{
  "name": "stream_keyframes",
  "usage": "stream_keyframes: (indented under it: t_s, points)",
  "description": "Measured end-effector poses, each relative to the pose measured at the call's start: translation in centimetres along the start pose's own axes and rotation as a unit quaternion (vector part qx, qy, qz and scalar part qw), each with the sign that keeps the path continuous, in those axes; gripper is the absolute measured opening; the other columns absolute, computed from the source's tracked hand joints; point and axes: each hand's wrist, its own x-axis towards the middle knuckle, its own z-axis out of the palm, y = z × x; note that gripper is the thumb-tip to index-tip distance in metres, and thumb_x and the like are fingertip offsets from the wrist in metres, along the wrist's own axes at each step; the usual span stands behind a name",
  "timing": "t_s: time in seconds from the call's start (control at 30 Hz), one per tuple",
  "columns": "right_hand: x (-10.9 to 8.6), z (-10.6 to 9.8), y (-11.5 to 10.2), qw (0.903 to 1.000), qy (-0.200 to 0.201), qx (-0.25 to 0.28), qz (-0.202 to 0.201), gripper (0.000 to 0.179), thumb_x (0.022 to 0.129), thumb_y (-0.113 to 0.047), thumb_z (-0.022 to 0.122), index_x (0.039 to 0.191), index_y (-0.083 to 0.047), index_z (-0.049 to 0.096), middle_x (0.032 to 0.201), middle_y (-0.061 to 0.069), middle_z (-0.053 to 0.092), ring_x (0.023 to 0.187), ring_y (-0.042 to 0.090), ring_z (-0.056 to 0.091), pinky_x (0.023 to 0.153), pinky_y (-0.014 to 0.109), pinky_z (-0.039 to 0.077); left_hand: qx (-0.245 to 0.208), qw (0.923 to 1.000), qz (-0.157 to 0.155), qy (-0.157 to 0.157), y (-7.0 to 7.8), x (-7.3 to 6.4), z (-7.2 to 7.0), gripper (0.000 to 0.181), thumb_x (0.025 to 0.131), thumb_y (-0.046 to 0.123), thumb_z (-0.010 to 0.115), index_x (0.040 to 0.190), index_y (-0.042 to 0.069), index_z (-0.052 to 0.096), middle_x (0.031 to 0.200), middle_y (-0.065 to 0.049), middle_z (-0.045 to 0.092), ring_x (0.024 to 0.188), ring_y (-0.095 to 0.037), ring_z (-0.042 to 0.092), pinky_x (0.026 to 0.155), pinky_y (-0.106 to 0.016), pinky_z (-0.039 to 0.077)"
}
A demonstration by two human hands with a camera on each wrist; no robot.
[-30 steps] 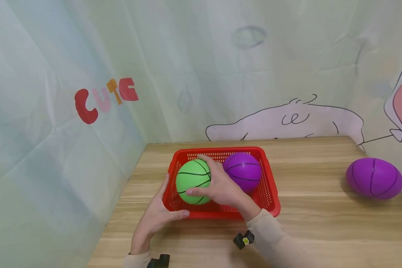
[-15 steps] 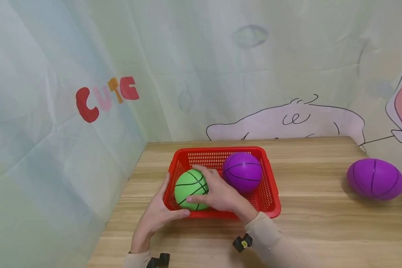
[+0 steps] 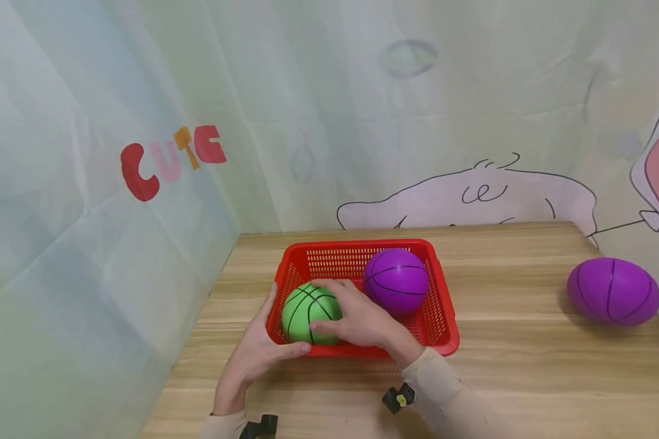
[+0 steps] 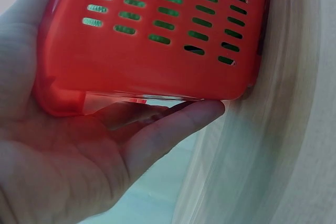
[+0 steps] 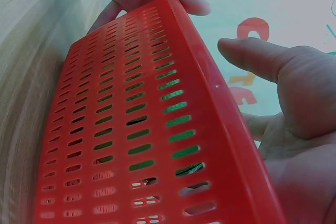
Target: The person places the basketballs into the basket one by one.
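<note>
A red slotted plastic basket [image 3: 362, 352] sits on the table. My left hand [image 3: 255, 350] grips its near left corner, thumb along the front rim and fingers down the left side; the left wrist view shows those fingers against the outer wall. Inside, at the left, lies a green ball with black lines [image 3: 307, 314]. My right hand [image 3: 359, 314] reaches over the front rim beside the ball, fingers and thumb loosely spread over its right side. In the right wrist view the thumb [image 5: 257, 56] stands apart from the rim. A purple ball [image 3: 396, 281] rests in the basket's right half.
Another purple ball, oval in outline [image 3: 614, 291], lies on the wooden table [image 3: 516, 292] to the right. A printed fabric backdrop [image 3: 318, 122] rises behind the table and along its left side.
The green ball has gone down and slightly left into the basket, and its lines have turned. My right hand has lowered with it and its fingers lie looser. The left hand stays put.
</note>
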Motion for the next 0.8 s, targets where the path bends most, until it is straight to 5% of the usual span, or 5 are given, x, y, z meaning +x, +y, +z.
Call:
stream_keyframes:
  t_s: [0.5, 0.8]
  points:
    - [-0.11, -0.06, 0.14, 0.9997, 0.022, 0.006, -0.004, 0.074, 0.103, -0.039, 0.081, 0.168, -0.021, 0.048, 0.163, 0.007, 0.055, 0.142, 0.028, 0.058, 0.117, 0.059, 0.053, -0.005, 1.0000, -0.001, 0.003, -0.12, 0.16, -0.02, 0.137, 0.080, 0.030, 0.102, 0.180, 0.035, 0.009, 0.179, -0.002, 0.035, 0.152, -0.032, 0.047, 0.117, -0.045, 0.051]
    - [-0.33, -0.56, -0.20, 0.9970, 0.074, 0.017, -0.017, 0.067, 0.105, -0.034, 0.079, 0.165, -0.023, 0.052, 0.163, 0.001, 0.058, 0.148, 0.026, 0.057, 0.122, 0.058, 0.050, -0.005, 1.0000, 0.004, 0.007, -0.21, 0.22, -0.02, 0.137, 0.079, 0.030, 0.103, 0.180, 0.035, 0.010, 0.178, -0.001, 0.036, 0.150, -0.032, 0.049, 0.118, -0.049, 0.050]
